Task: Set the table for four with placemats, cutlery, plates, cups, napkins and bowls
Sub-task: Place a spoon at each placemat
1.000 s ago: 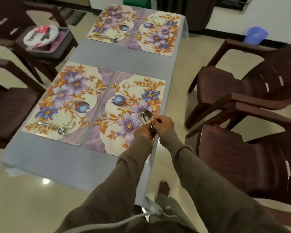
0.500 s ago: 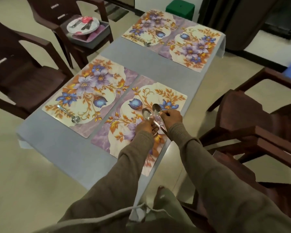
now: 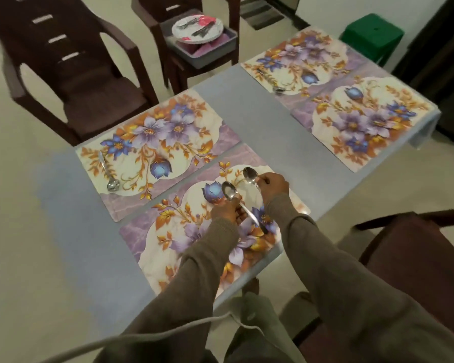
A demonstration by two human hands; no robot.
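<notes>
Fingers of left hand (image 3: 227, 212) grasping spoon (image 3: 243, 205); right hand (image 3: 274, 183) grasping second spoon (image 3: 250, 175) above placemat (image 3: 168, 231).

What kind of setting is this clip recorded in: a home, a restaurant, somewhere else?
Most likely a home dining area. A small table carries four floral placemats, dark plastic armchairs stand around it on a tiled floor, and one chair holds a tray with a plate and cutlery waiting to be laid out.
</notes>
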